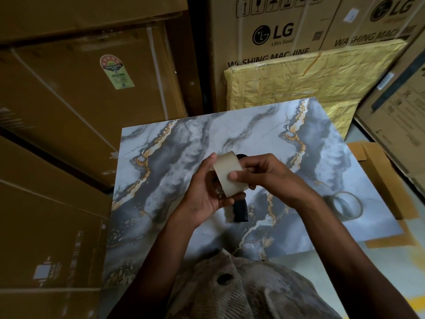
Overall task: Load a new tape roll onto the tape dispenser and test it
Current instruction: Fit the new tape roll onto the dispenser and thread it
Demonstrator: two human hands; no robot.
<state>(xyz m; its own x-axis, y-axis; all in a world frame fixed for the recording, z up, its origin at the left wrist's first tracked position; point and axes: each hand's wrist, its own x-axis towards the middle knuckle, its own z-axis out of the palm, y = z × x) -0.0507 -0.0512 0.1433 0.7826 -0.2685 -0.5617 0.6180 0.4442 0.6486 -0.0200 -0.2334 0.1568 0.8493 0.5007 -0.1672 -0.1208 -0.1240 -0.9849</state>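
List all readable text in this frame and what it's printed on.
"LG", "Life's Good", "WASHING MACHINE": middle carton.
"LG", "WASHING MAC...", cut off: right carton.
Star-rating sticker on left carton: too small.
Tape roll, dispenser handle: no text.

This looks like an appliance storeroom or warehouse. Large cardboard cartons stand stacked close around a marble-patterned table; two are printed LG washing machine boxes, one carries an energy-rating sticker, and a yellow plastic-wrapped package leans against them.
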